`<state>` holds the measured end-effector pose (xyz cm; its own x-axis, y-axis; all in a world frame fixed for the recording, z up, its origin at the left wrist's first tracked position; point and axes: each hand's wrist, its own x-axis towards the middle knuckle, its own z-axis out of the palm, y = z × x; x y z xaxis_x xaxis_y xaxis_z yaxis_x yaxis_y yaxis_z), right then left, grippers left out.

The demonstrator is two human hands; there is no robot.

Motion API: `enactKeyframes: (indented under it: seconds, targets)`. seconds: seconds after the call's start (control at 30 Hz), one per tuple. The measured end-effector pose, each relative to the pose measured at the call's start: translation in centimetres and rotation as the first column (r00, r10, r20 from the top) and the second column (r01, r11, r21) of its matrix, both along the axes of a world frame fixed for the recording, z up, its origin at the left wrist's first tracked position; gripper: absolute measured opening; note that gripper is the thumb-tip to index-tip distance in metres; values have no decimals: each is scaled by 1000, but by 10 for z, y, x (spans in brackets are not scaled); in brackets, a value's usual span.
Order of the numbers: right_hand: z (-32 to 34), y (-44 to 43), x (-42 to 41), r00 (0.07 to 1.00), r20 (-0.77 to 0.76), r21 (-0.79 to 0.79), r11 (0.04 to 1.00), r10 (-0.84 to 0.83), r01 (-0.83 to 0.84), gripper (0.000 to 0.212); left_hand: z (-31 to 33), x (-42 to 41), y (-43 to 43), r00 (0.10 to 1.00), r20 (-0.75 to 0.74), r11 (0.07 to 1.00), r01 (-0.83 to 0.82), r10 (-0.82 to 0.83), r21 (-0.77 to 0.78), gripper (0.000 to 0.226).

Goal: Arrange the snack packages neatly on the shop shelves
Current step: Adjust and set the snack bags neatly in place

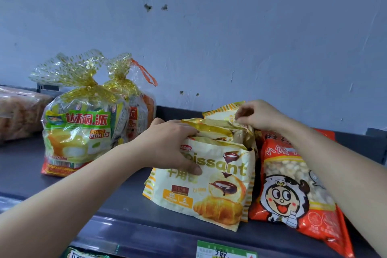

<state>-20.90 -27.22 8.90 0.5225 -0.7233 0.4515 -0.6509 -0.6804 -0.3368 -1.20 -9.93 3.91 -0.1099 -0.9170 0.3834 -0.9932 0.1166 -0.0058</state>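
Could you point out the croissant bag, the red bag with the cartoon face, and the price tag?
croissant bag [201,183], head view, front panel.
red cartoon bag [280,197], head view, on the cartoon face.
price tag [226,251], head view, its middle.

Soft even light, slight blur, edges bowed

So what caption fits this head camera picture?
Left hand and right hand hold croissant bags on the shop shelf.

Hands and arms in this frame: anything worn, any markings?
Nothing worn that shows. Left hand and right hand are bare: no gloves, rings or watch visible. Left forearm and right forearm are bare to the frame edge, with no sleeves or markings in view.
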Motion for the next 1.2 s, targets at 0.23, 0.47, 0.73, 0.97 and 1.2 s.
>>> enactKeyframes:
  seconds: [0.23,0.47,0.73,0.97,1.2]
  targets:
    - [-16,-22,4,952,-18,150,941,-305,305,32,-3,2,0,1000,-22,1000,15,-15,-7,84]
    - [-9,-4,60,992,-12,205,972,122,-117,31,-4,3,-1,1000,-23,1000,18,-18,1,85]
    - [-8,-24,82,996,-51,112,991,-72,77,28,-6,5,2,1000,19,999,-25,25,25,92]
    - [-10,-37,76,964,-139,95,966,-227,241,21,-11,1,-9,993,37,991,-111,114,-75,88]
    - [-19,-31,59,986,153,167,985,-62,36,43,-18,-14,-25,990,47,976,-123,133,-178,88]
